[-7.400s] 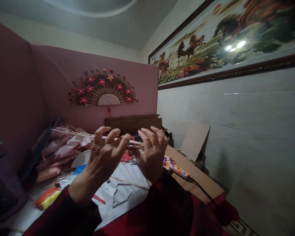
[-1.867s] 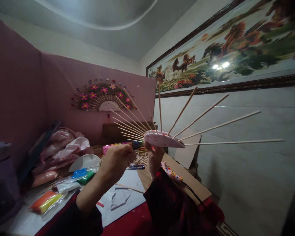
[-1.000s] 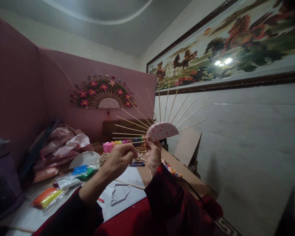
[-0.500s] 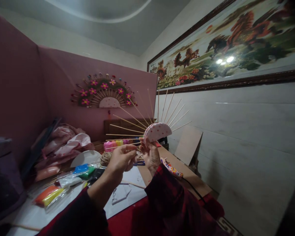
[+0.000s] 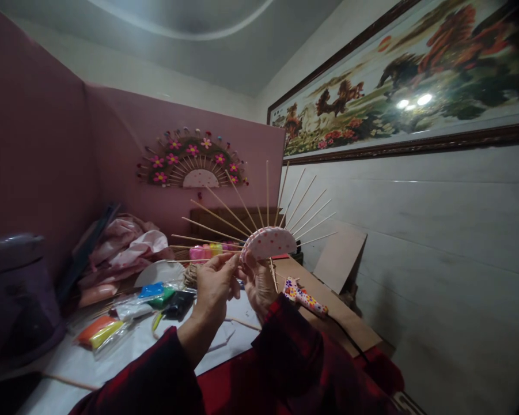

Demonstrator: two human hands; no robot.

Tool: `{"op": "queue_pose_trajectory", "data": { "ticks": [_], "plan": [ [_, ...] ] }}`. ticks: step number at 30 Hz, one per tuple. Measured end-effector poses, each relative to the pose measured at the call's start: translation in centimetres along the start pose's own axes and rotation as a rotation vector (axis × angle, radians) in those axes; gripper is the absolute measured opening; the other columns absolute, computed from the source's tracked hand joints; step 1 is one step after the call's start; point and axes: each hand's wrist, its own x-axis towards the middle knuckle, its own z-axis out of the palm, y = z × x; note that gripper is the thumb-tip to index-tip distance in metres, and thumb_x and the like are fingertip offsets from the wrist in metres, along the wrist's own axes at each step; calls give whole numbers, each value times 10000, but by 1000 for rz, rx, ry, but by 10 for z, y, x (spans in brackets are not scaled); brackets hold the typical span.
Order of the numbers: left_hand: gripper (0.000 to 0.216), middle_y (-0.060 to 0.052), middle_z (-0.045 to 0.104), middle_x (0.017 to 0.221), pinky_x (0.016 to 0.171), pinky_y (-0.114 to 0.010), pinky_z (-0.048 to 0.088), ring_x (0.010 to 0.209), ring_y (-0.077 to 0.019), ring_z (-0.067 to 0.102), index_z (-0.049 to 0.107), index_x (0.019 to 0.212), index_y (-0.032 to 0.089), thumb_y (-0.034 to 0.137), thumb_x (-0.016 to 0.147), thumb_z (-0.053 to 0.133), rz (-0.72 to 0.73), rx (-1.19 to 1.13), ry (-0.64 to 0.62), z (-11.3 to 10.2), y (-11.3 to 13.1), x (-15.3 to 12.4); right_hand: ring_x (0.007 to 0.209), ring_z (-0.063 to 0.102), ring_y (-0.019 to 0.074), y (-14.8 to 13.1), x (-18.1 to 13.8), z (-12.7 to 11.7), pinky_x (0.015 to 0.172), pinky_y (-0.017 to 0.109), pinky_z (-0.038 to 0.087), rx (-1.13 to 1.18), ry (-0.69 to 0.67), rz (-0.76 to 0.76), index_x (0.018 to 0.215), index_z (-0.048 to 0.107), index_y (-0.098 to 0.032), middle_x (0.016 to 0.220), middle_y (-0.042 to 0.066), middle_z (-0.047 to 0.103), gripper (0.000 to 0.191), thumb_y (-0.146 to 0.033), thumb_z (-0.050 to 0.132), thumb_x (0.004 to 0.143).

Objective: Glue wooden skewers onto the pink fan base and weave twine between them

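My right hand (image 5: 262, 287) grips the lower left part of a half-round base (image 5: 271, 243) covered in pink-dotted white fabric. Thin wooden sticks (image 5: 237, 212) fan out from its curved edge. Close beside it, my left hand (image 5: 213, 285) is closed in a pinch at the base's left corner, on the lowest stick (image 5: 188, 261), which points left. The fingertips of both hands nearly meet, and the stick's inner end is hidden behind them.
A flower-patterned glue gun (image 5: 305, 298) lies on the brown board (image 5: 349, 328) at right. Colourful clay packets (image 5: 99, 333), a twine ball (image 5: 190, 276) and bunched fabric (image 5: 127, 248) lie at left. A finished flowered fan (image 5: 194, 164) hangs on the pink panel.
My left hand has brought the lowest stick up against the base's left corner. The fan piece has tilted a little and sits slightly lower and further left in view.
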Motion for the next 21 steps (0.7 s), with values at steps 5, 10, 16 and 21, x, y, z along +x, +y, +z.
{"op": "queue_pose_trajectory", "data": {
  "ticks": [5,10,16,21],
  "plan": [
    [326,23,579,454,277,-175,184,237,-70,399,589,712,120,391,601,732,17,-29,64,-1,1,2,606,525,115,2,-6,4,607,255,443,5,25,15,664,606,-211,647,-36,604,222,-340,776,600],
    [194,39,537,402,285,-173,178,240,-65,378,549,622,152,308,622,665,10,-6,111,1,3,-1,605,521,120,3,-7,4,558,249,421,-32,29,26,715,618,-212,691,-28,622,250,-355,779,588],
    [227,35,545,456,335,-189,295,335,-69,432,554,641,170,359,722,651,241,265,-15,4,8,-11,599,531,111,1,1,1,546,236,411,0,134,-10,691,624,-202,692,-23,633,275,-344,812,548],
    [255,34,603,545,406,-208,357,440,-119,545,556,877,202,364,721,677,409,436,230,-8,8,3,592,537,96,0,2,1,545,219,402,63,185,30,705,643,-204,685,-32,628,279,-278,832,515]
  ]
}}
